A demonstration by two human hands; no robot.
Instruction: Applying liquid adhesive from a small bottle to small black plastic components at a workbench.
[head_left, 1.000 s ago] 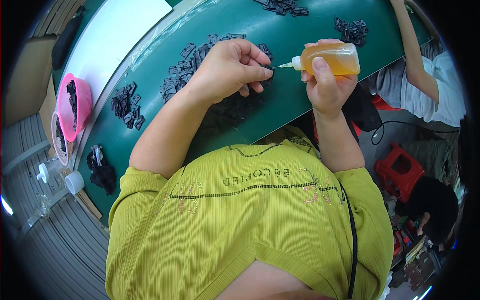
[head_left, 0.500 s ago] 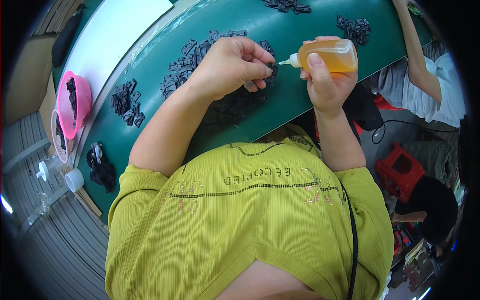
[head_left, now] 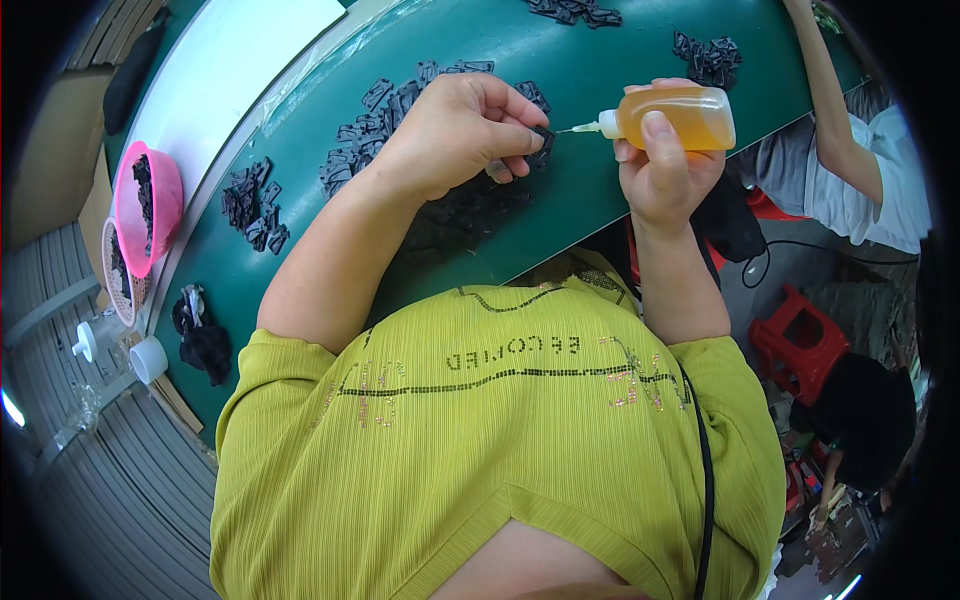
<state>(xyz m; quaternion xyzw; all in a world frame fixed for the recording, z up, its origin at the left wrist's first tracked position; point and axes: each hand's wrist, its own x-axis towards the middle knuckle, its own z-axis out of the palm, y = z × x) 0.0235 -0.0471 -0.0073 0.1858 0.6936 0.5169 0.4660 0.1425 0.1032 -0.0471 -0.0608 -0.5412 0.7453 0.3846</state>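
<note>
My right hand (head_left: 668,165) is wrapped round a clear squeeze bottle (head_left: 690,117) of amber liquid, tipped on its side. Its pale nozzle points left, and a thin strand stretches from the tip toward a small black plastic piece (head_left: 543,148). That piece is pinched between the thumb and fingers of my left hand (head_left: 480,130), which partly hides it. Beneath and beyond my left hand spreads a pile of similar black pieces (head_left: 375,135) on the green table (head_left: 590,210).
Smaller heaps of black pieces lie at the left (head_left: 255,205), far middle (head_left: 575,12) and far right (head_left: 708,60). A pink basket (head_left: 165,205) holds more. A dark cloth (head_left: 205,345) rests near the left edge. Another person's arm (head_left: 825,100) reaches in at right; a red stool (head_left: 800,335) stands below.
My right hand has drawn the bottle to the right, away from the black piece, and a thin strand now trails from the nozzle. My left hand has stayed in place.
</note>
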